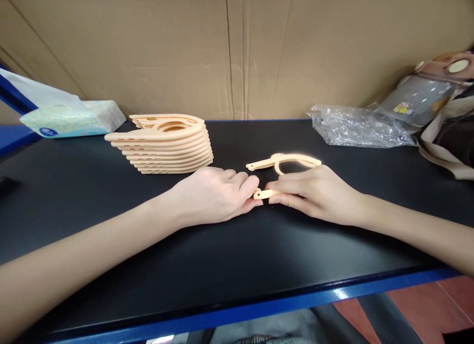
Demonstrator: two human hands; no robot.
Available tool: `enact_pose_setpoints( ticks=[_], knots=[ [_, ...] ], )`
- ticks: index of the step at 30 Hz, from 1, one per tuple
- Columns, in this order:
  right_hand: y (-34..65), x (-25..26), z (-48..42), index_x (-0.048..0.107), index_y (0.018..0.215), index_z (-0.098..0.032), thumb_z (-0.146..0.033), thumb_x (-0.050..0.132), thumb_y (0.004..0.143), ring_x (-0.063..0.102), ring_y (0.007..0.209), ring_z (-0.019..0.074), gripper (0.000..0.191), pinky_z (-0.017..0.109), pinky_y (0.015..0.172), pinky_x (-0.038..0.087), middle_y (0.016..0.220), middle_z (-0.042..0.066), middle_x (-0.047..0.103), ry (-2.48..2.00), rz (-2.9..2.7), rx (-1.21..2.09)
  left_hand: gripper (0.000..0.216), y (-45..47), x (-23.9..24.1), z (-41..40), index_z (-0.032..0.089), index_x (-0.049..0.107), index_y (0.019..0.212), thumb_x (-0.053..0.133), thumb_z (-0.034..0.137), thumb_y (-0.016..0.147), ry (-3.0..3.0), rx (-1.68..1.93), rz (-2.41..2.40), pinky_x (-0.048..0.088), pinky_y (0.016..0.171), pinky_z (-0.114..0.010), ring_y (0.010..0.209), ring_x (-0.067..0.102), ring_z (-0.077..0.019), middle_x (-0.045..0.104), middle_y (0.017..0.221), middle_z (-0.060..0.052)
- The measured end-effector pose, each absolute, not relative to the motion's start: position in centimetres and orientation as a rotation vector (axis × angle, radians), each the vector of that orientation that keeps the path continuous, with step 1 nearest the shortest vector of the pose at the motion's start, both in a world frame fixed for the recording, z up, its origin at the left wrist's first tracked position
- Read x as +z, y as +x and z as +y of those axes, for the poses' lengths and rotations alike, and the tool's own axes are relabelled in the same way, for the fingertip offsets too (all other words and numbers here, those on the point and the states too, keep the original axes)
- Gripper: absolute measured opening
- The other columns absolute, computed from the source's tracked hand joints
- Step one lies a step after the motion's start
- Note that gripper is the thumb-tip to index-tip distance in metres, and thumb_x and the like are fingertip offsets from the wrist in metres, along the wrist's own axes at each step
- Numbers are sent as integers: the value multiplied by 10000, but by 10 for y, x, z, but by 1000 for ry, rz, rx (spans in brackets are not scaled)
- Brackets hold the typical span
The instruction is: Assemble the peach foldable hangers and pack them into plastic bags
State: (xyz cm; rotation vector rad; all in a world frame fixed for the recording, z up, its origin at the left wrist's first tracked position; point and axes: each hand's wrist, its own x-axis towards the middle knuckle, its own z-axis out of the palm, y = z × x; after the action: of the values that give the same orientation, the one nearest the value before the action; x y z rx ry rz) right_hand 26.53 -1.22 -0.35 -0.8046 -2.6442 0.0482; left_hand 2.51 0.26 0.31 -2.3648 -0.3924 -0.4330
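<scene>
Just above the black tabletop, both hands meet over a peach plastic hanger part (265, 194), a flat arm with a small hole at its end. My right hand (314, 193) pinches it between thumb and fingers. My left hand (222, 193) is closed with its thumb and forefinger at the holed end; most of what lies under those fingers is hidden. Right behind my right hand lies a loose peach piece (259, 164) with a curved hook, like a folding hanger. A neat stack of matching folded hangers (174, 149) stands behind my left hand.
The black table (237, 270) has a blue front edge. At the back left sits a tissue pack (74, 119). Crumpled clear plastic (359, 127), a clear bottle (418, 97) and a strap (440, 146) occupy the back right. Cardboard (166, 48) walls the rear.
</scene>
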Motion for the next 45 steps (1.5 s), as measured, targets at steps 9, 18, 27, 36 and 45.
enact_pose_setpoints(
  ticks=[9, 18, 27, 36, 45],
  knots=[
    [264, -3, -12, 696, 1033, -188, -315, 464, 993, 626, 635, 115, 268, 238, 545, 346, 755, -5, 688, -779, -2614, -109, 331, 26, 1, 1, 176, 469, 726, 361, 324, 1003, -2498, -418, -497, 246, 408, -266, 457, 570, -127, 559, 552, 32],
    [265, -3, -11, 700, 1066, -189, -328, 439, 999, 636, 653, 140, 303, 259, 530, 337, 799, 15, 720, -742, -2623, -154, 328, 26, 3, -2, 177, 462, 741, 408, 402, 973, -2544, -419, -481, 279, 420, -276, 481, 592, -134, 565, 569, 32],
    [265, 0, -11, 699, 1048, -204, -338, 467, 988, 640, 684, 136, 274, 255, 623, 383, 790, 6, 721, -789, -2648, 43, 378, 27, 4, -3, 177, 455, 750, 315, 426, 997, -2640, -417, -448, 295, 420, -258, 464, 567, -120, 563, 568, 31],
    [266, -3, -11, 696, 1065, -181, -326, 434, 999, 649, 678, 144, 306, 254, 540, 349, 813, 20, 726, -757, -2625, -123, 318, 29, 3, -4, 181, 456, 759, 358, 362, 1002, -2574, -376, -493, 280, 429, -265, 480, 587, -140, 577, 576, 22],
    [263, 3, -16, 649, 1105, -160, -360, 404, 1004, 639, 675, 141, 332, 245, 583, 420, 830, 35, 703, -744, -2663, -101, 285, 32, 0, -5, 174, 455, 806, 287, 245, 1025, -2606, -377, -562, 286, 428, -265, 474, 581, -134, 568, 584, 33]
  ],
)
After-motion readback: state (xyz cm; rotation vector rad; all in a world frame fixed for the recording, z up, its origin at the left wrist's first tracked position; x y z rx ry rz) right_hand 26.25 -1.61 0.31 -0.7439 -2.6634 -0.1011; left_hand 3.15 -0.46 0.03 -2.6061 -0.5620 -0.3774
